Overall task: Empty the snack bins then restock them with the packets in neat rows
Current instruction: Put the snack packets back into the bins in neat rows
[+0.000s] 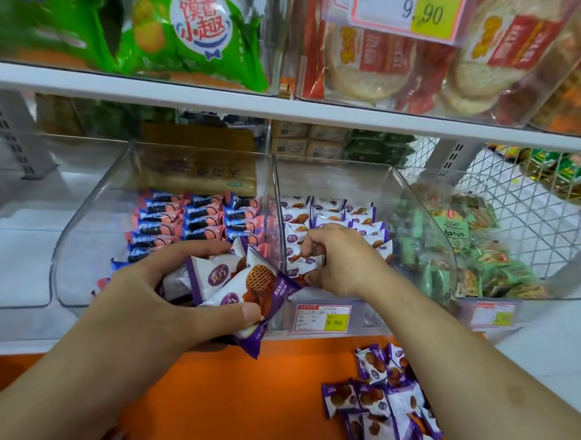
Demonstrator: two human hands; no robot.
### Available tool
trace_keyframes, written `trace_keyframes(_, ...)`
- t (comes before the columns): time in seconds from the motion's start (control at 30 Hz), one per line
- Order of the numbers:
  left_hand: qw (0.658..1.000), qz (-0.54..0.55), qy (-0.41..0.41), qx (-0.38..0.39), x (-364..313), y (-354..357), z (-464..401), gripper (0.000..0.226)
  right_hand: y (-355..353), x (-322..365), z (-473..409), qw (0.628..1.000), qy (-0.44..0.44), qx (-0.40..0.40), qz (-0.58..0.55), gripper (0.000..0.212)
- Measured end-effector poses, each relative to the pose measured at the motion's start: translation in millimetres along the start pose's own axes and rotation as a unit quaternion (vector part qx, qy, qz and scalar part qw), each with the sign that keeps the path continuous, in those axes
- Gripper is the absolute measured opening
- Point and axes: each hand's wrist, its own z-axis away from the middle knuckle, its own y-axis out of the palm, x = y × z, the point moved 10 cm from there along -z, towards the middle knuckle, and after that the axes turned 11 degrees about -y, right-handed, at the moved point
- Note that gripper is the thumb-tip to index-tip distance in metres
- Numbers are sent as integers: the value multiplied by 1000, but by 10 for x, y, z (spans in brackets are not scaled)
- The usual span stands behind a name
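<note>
My left hand (pixel 172 293) grips a bunch of white-and-purple waffle snack packets (pixel 238 283) in front of the clear bins. My right hand (pixel 344 254) reaches into the middle clear bin (pixel 325 330) and pinches one of the same packets (pixel 306 262) at the front of its rows. Behind it more white-and-purple packets (pixel 332 211) lie in rows. The left clear bin (pixel 91 230) holds pink-and-blue packets (pixel 194 218) lined up in rows.
A pile of loose purple waffle packets (pixel 382 396) lies on the orange surface (pixel 224 401) below. The right bin holds green packets (pixel 452 245) in a jumble. Price tags (pixel 322 318) hang on the bin fronts. An upper shelf (pixel 276 109) carries bagged snacks; wire mesh (pixel 517 201) stands at right.
</note>
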Motion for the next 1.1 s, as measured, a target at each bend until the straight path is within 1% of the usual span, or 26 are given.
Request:
trace_keyframes(0.17, 1000, -10, -3, 2, -6, 4, 40, 68, -57, -19, 48, 1000, 6, 11, -2, 41)
trace_keyframes(0.2, 1000, -11, -3, 2, -15, 8, 55, 67, -92, -19, 61, 1000, 6, 12, -7, 39)
trace_keyframes(0.27, 1000, -10, -4, 6, -38, 30, 75, 67, -222, 31, 83, 1000, 2, -6, -23, 27)
trace_keyframes(0.33, 1000, -8, -4, 11, -69, 63, 95, 67, -441, 133, 166, 993, 13, -57, -101, 21)
trace_keyframes(0.4, 1000, -3, 1, 13, -113, 107, 121, 67, -644, 311, 327, 967, 23, -88, -237, 19)
trace_keyframes(0.43, 1000, 0, 7, 14, -139, 134, 136, 67, -693, 443, 420, 949, 19, -74, -306, 12)
trace_keyframes(0.47, 1000, 2, 14, 13, -162, 152, 151, 66, -698, 612, 512, 929, 8, -39, -369, 4)
trace_keyframes(0.5, 1000, 3, 22, 12, -182, 168, 160, 66, -683, 773, 613, 913, -2, -2, -408, 9)
trace_keyframes(0.53, 1000, 4, 29, 12, -196, 183, 168, 65, -662, 886, 701, 906, -11, 24, -422, 15)
trace_keyframes(0.6, 999, 11, 40, 23, -213, 224, 172, 62, -635, 974, 809, 912, -22, 31, -408, 32)
trace_keyframes(0.67, 998, 24, 49, 33, -209, 244, 164, 58, -614, 984, 848, 912, -36, 20, -408, 44)
trace_keyframes(0.73, 997, 44, 60, 26, -219, 226, 159, 48, -607, 962, 881, 904, -49, 22, -425, 51)
trace_keyframes(0.83, 996, 44, 76, 3, -240, 169, 131, 34, -695, 867, 924, 882, -63, 22, -466, 62)
trace_keyframes(0.9, 996, 56, 72, -6, -234, 140, 98, 34, -789, 623, 918, 868, -45, -13, -495, 55)
trace_keyframes(0.97, 996, 67, 65, -9, -200, 161, 51, 32, -817, 284, 894, 866, -9, -60, -497, 44)
trace_keyframes(1.03, 995, 87, 51, 6, -149, 256, 6, 30, -728, 35, 846, 875, 18, -79, -477, 37)
trace_keyframes(1.1, 996, 77, 45, 10, -107, 350, -29, 29, -587, -135, 777, 890, 38, -81, -447, 33)
